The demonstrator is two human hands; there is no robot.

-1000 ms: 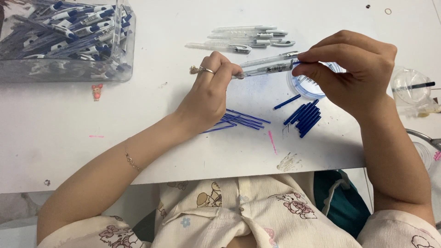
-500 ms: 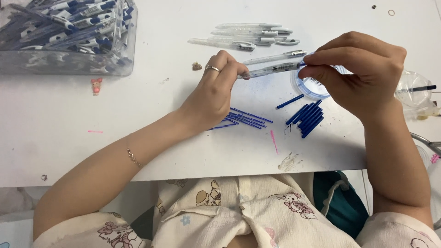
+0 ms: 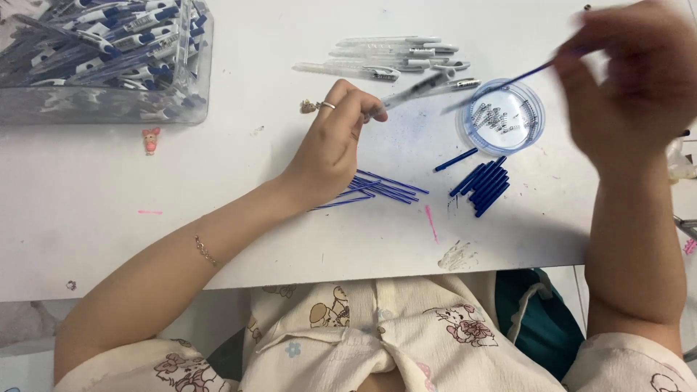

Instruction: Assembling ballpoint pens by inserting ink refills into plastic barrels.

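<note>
While left hand [image 3: 335, 138] pinched clear pen barrel [image 3: 421, 88] above table [image 3: 218, 189], right hand [image 3: 635, 76], blurred, held thin blue refill [image 3: 519, 78] by fingertips, tip apart from barrel mouth. Small round dish of springs [image 3: 501, 116] sat right below refill; careless sweep could tip it. Loose blue refills [image 3: 483, 185] lay nearer; pen bin [image 3: 102, 62] far left.

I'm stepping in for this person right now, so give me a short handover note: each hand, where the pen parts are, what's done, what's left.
Left hand: holds a clear pen barrel above the white table.
Right hand: raised, blurred, pinching a thin blue refill.
Parts: thin refills, short blue tubes, springs in the round dish, empty barrels.
Done: pens fill the clear bin.
Left: this refill sits outside the barrel; loose parts remain.
</note>
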